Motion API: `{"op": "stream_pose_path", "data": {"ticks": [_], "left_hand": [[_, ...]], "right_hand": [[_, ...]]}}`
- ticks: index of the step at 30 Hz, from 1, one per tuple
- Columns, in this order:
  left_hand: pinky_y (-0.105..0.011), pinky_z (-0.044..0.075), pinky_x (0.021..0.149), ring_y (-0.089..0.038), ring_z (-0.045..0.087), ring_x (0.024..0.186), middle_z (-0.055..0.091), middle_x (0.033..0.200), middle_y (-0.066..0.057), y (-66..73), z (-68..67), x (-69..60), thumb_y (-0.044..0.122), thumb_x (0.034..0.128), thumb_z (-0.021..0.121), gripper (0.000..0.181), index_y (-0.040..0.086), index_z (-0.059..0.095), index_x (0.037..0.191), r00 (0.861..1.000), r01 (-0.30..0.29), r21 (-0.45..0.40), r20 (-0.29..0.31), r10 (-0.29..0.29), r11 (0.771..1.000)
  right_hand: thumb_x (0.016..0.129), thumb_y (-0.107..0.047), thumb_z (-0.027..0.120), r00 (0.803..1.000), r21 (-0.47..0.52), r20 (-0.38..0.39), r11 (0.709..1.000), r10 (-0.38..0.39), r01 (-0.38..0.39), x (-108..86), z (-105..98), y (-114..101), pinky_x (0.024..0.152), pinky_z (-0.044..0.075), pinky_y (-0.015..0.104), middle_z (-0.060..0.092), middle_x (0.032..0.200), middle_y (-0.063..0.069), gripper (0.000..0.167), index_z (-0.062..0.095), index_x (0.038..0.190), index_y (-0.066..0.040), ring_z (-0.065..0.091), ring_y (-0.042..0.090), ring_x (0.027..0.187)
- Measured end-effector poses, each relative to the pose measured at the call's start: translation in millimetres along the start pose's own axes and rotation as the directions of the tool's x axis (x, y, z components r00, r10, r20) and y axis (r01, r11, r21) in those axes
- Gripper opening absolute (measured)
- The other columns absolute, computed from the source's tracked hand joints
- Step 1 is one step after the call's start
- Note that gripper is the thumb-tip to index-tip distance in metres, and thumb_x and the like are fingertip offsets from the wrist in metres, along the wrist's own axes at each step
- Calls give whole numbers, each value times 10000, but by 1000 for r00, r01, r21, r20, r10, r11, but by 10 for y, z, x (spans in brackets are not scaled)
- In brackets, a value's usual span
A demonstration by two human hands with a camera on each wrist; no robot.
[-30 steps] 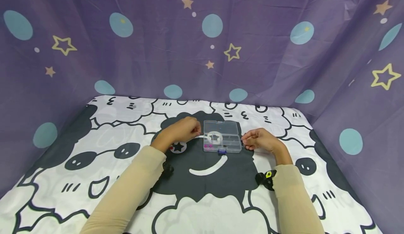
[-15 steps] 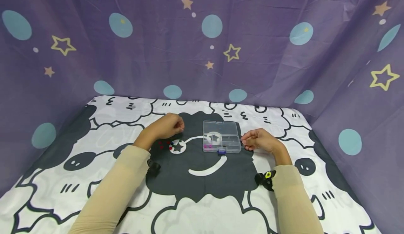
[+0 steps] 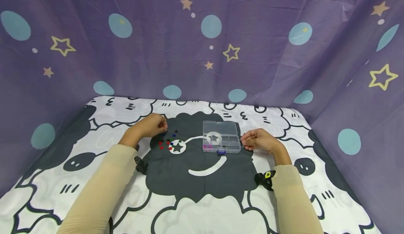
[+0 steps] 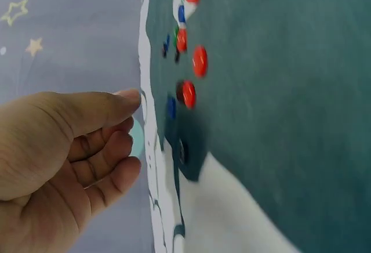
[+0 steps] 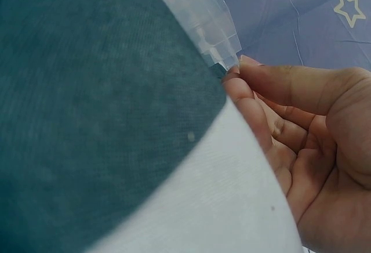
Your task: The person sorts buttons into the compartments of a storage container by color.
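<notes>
Behind the left hand [image 3: 152, 125] and the right hand [image 3: 261, 141], beige sleeves [image 3: 98, 185] are worn with black cameras [image 3: 141, 165]; the right camera [image 3: 266, 182] is marked with yellow.

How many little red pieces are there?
4 small round shiny red pieces: one on the white circle's left edge, another just beyond it, a third and fourth farther left. More may hide behind the left hand.

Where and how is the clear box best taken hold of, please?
The clear box is probably best gripped at its right end wall, from the right: the open lid extends behind, the blue latch sits in front, and the right hand is at that end.
</notes>
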State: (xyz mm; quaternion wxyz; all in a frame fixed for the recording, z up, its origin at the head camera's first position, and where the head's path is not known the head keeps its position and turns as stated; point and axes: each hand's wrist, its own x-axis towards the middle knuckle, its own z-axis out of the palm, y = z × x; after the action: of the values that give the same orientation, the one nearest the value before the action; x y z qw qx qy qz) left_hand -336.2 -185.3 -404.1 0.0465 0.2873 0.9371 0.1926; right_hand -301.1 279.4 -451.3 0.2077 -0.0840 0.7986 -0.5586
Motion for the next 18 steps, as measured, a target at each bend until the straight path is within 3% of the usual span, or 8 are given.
{"op": "stream_pose_path", "data": {"ticks": [7, 18], "left_hand": [[-382, 508, 748, -161, 599, 755, 671, 813, -18, -133, -10, -28, 86, 943, 721, 83, 70, 713, 861, 992, 92, -7, 82, -91, 996], [-357, 501, 737, -147, 596, 746, 667, 797, 3, -184, -2, -30, 95, 900, 765, 68, 84, 713, 858, 988, 86, -32, 128, -81, 996]], "right_hand": [[960, -32, 693, 1000, 7, -5, 1000, 5, -5, -7, 0, -11, 708, 585, 298, 730, 886, 67, 237, 661, 1143, 115, 686, 148, 759], [967, -26, 681, 1000, 5, -1, 1000, 9, -9, -4, -3, -8, 723, 591, 311, 735, 903, 74, 223, 664, 1143, 110, 695, 159, 772]]}}
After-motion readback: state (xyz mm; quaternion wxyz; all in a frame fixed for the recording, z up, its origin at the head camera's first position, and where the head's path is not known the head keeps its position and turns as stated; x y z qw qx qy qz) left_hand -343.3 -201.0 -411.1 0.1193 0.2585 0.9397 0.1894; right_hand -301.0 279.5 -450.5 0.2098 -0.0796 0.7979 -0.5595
